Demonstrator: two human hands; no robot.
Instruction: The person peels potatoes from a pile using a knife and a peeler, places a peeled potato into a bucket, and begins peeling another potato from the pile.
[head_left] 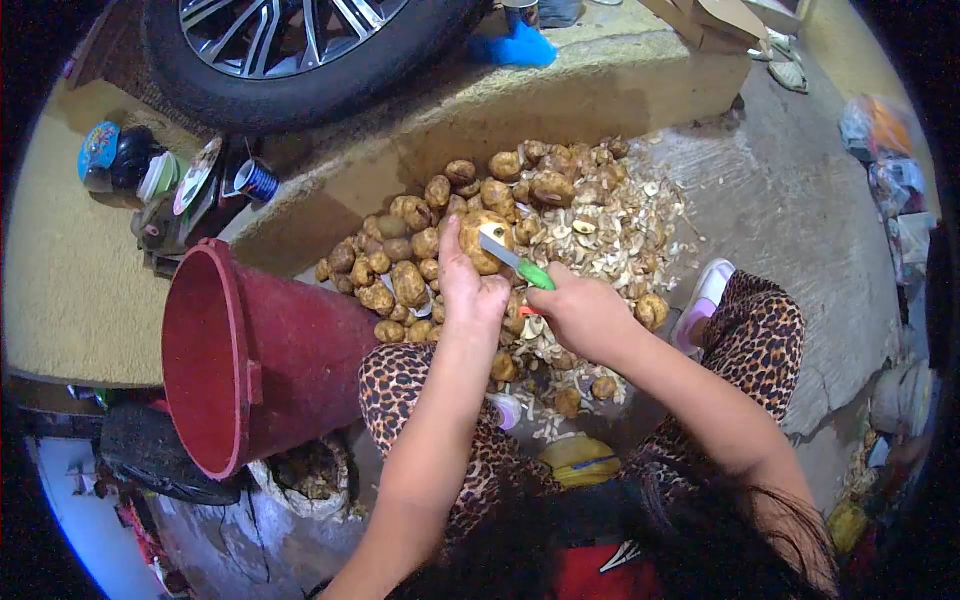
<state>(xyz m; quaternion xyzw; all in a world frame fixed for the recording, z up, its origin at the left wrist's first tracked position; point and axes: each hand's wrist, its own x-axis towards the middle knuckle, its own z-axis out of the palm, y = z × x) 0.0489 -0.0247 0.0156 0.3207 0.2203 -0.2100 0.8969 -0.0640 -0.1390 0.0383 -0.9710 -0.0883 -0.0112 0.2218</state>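
My left hand (pixel 468 280) is wrapped around a large brown potato (pixel 487 255), holding it above a heap. A pale cut patch with a dark spot shows on its upper face. In my right hand (pixel 585 315) is a knife (pixel 520 263) with a green handle, its grey blade lying against that cut patch. Below both hands, a heap of brown potatoes (pixel 408 285) is spread on the floor. To its right lies a pile of pale peelings and cut pieces (pixel 620 235). Part of an orange-red thing (pixel 529 311) shows under my right hand.
A large red bucket (pixel 300 350) lies tipped at the left. Behind the heap runs a concrete ledge (pixel 470 130) bearing a car wheel (pixel 300 60), a blue cup (pixel 257 180) and a blue bag (pixel 515 48). Plastic bags (pixel 895 170) line the right side. A white sack (pixel 300 480) stands near the bucket.
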